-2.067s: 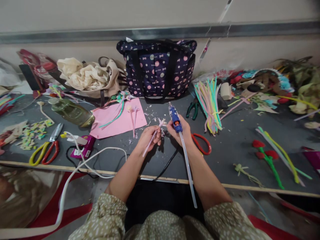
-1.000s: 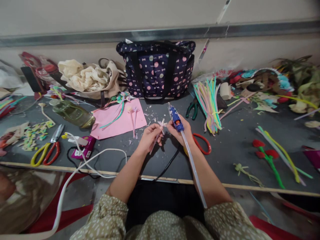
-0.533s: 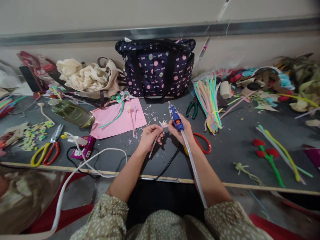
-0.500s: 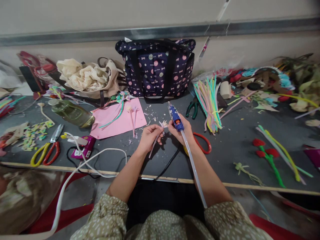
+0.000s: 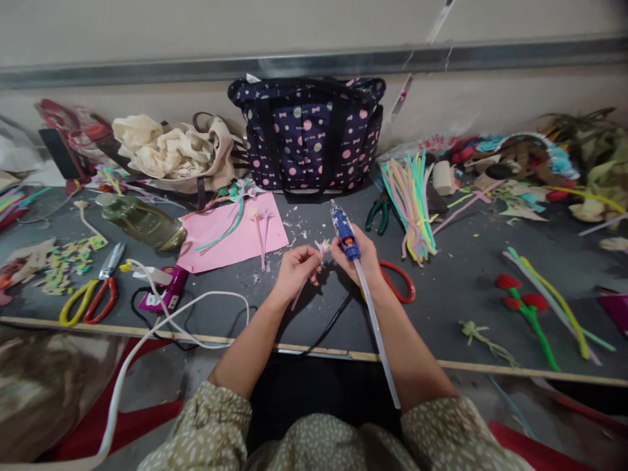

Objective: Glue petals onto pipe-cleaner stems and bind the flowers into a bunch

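Note:
Near the table's middle, my left hand (image 5: 297, 271) pinches a small pipe-cleaner flower (image 5: 324, 246) with a pale lilac stem that slants down below the fingers. My right hand (image 5: 360, 258) is wrapped round a blue glue gun (image 5: 345, 233). Its nozzle points away from me, and a long clear glue stick (image 5: 377, 327) runs out of its back end over my forearm. The fingertips of my right hand are close to the flower; whether they touch it I cannot tell. Beyond my left hand, two finished-looking flowers (image 5: 260, 229) lie on a pink sheet (image 5: 223, 239).
A dark patterned bag (image 5: 309, 140) stands at the back. Red-handled scissors (image 5: 401, 281) lie partly under my right arm. Bundled pipe cleaners (image 5: 409, 203) and green pliers (image 5: 377, 214) are behind it. At left are a bottle (image 5: 142, 222), scissors (image 5: 105, 281), a purple power strip (image 5: 167, 288) and a white cable (image 5: 196, 301).
The flower in my left hand has turned and shifted slightly right and down. My right hand still holds the glue gun, almost unmoved.

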Demonstrator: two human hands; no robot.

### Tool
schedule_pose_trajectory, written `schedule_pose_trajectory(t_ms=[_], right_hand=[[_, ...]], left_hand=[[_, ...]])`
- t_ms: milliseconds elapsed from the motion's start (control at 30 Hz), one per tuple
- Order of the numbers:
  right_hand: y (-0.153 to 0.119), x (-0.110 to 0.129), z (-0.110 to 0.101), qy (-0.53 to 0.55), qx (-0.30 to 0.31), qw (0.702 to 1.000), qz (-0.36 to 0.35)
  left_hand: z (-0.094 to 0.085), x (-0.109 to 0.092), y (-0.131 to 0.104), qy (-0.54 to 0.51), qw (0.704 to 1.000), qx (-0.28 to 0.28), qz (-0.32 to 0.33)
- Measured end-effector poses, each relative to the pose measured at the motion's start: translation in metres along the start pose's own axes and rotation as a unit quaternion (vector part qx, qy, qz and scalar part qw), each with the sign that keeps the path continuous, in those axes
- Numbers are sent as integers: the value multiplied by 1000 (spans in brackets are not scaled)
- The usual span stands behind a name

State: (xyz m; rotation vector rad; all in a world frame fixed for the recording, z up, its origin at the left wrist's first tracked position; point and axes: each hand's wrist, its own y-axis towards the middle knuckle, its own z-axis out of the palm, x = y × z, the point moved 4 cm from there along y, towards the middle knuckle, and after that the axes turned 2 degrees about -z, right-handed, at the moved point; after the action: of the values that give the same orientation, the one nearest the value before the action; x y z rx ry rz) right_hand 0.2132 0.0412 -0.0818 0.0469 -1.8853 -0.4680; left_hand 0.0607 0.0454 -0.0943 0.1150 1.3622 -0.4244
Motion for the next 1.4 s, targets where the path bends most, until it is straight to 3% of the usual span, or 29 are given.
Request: schedule_pose_trajectory(t_ms=[167,333,567,800,1033,1400], right_hand=[[-2,14,-6,-32,-1,999,-13],[-4,23,-13,33,-63,997,4],[-5,22,-7,137,1,989,56],[-9,23,-4,107,-54,993,17],[-13,30,5,101,-62,993,-18],[-13,32,1,49,-80,995,-28]], left_hand=[[-1,0,1,-30,1000,-9,3],[-7,-2,3,-103,994,-40,-7],[-15,-4,5,-145,985,-94,16],[-13,-7,1,-89,985,-130,72],[-9,-12,-4,14,981,-137,134],[-5,-15,-7,79,977,-129,153]])
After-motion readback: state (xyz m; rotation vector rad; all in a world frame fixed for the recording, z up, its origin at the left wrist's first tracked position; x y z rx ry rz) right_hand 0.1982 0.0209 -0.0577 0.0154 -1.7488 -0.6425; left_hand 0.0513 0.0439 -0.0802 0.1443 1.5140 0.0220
